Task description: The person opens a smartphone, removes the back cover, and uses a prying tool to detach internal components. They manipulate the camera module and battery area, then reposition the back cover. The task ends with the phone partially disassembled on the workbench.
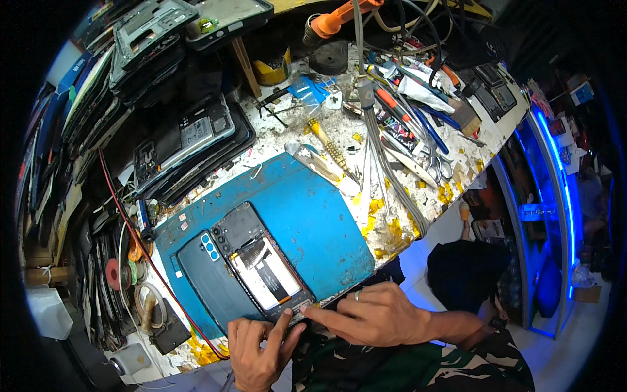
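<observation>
At the near edge of the tabletop, the person's left hand has its fingers bent and slightly spread, the index fingertip at the lower end of an opened, dark grey rectangular phone. The right hand, wearing a ring, stretches its index finger to the same end, its other fingers curled in. Whether either hand pinches anything cannot be told.

The phone lies at the near edge of a flat, scuffed blue work mat, its insides facing up and a silvery-white rectangular battery showing. Just beside it, toward the mat's left corner, lies a smooth blue-grey back cover with three round camera openings.

Beyond the mat's far edge, a slim screwdriver with a knurled golden handle rests on the stained white tabletop. Toward the tabletop's right edge lie metal scissors, beyond them a crumpled white tube. A stack of dark, flat phone parts stands to the left, and an orange tool handle lies over the far edge.
</observation>
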The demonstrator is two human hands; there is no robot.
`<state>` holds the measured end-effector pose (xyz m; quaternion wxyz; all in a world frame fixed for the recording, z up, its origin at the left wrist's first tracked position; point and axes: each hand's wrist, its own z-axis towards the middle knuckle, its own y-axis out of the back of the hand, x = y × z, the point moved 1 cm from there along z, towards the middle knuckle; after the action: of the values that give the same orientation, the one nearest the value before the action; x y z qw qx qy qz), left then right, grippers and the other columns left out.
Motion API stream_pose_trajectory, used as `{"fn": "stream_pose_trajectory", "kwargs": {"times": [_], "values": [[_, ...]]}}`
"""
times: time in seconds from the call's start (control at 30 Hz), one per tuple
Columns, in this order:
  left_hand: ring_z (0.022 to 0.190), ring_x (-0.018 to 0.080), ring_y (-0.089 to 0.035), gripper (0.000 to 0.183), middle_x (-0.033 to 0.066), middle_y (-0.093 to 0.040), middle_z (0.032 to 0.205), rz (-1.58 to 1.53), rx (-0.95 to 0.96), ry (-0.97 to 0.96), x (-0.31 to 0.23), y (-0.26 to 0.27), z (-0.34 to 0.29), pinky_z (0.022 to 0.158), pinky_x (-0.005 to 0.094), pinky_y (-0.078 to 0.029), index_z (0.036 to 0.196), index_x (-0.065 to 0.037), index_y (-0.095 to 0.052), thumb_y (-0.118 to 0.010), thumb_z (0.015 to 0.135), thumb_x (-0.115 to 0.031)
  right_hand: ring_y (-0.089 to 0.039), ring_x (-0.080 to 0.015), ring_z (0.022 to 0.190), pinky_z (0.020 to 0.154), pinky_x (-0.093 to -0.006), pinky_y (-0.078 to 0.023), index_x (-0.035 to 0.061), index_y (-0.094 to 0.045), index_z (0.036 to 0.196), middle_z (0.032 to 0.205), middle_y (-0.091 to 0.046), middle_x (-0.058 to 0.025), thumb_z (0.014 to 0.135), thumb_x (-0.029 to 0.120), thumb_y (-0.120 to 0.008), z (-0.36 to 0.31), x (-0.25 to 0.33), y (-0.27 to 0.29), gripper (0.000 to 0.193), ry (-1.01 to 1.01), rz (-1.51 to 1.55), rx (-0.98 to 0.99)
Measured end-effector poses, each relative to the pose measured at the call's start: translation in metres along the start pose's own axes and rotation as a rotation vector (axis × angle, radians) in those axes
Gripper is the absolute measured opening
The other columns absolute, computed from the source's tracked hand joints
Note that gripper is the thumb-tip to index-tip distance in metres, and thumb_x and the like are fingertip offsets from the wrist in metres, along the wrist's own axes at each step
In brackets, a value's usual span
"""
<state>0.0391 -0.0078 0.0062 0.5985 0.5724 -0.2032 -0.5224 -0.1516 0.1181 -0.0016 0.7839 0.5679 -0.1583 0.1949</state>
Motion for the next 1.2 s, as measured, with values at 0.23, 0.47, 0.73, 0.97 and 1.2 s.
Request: {"fn": "stream_pose_trajectory", "kwargs": {"times": [0.23, 0.47, 0.73, 0.97, 1.2], "values": [[0.068, 0.0172, -0.05, 0.037, -0.0008, -0.051, 0.073, -0.037, -0.001, -0.044, 0.005, 0.007, 0.002, 0.065, 0.0364, -0.038, 0.111, -0.009, -0.078, -0.09, 0.077, -0.021, -0.051, -0.0054, 0.046, 0.047, -0.0217, -0.046, 0.0159, -0.072, 0.132, 0.057, -0.045, 0.0072, 0.089, 0.025, -0.079, 0.004, 0.008, -0.012, 0.045, 0.003, -0.037, 0.049], [0.073, 0.022, -0.05, 0.043, 0.0009, -0.053, 0.078, -0.029, -0.041, 0.075, 0.012, 0.005, -0.004, 0.064, 0.0384, -0.039, 0.102, -0.013, -0.079, -0.095, 0.062, -0.013, -0.054, -0.0067, 0.049, 0.048, -0.0229, -0.049, 0.0144, -0.06, 0.145, 0.064, -0.052, 0.0028, 0.088, 0.014, -0.066, -0.003, 0.01, -0.019, 0.058, 0.072, -0.008, 0.168], [0.068, 0.0156, -0.049, 0.038, -0.0027, -0.051, 0.076, -0.04, -0.063, -0.002, 0.016, 0.007, -0.013, 0.066, 0.0353, -0.04, 0.11, -0.016, -0.079, -0.092, 0.075, -0.023, -0.054, -0.0077, 0.046, 0.047, -0.0235, -0.047, 0.0112, -0.07, 0.133, 0.059, -0.053, 0.0063, 0.091, 0.025, -0.077, 0.002, 0.011, -0.021, 0.045, 0.034, 0.054, 0.052], [0.079, 0.0176, -0.055, 0.046, 0.0002, -0.057, 0.088, -0.056, -0.015, 0.007, 0.011, 0.009, -0.009, 0.076, 0.0388, -0.046, 0.119, -0.015, -0.077, -0.09, 0.077, -0.03, -0.059, -0.0147, 0.046, 0.045, -0.0299, -0.049, 0.008, -0.063, 0.139, 0.06, -0.059, -0.0016, 0.093, 0.024, -0.075, 0.005, 0.007, -0.018, 0.051, -0.024, 0.137, 0.104], [0.145, 0.0334, -0.047, 0.089, 0.0143, -0.052, 0.154, -0.056, 0.283, 0.058, 0.007, 0.0, 0.003, 0.12, 0.0642, -0.028, 0.143, -0.004, -0.057, -0.086, 0.073, -0.051, -0.067, -0.0218, 0.062, 0.056, -0.0351, -0.053, 0.0035, -0.07, 0.118, 0.079, -0.068, -0.0095, 0.088, 0.009, -0.079, 0.027, -0.021, 0.012, 0.032, -0.187, 0.104, -0.074]]}}
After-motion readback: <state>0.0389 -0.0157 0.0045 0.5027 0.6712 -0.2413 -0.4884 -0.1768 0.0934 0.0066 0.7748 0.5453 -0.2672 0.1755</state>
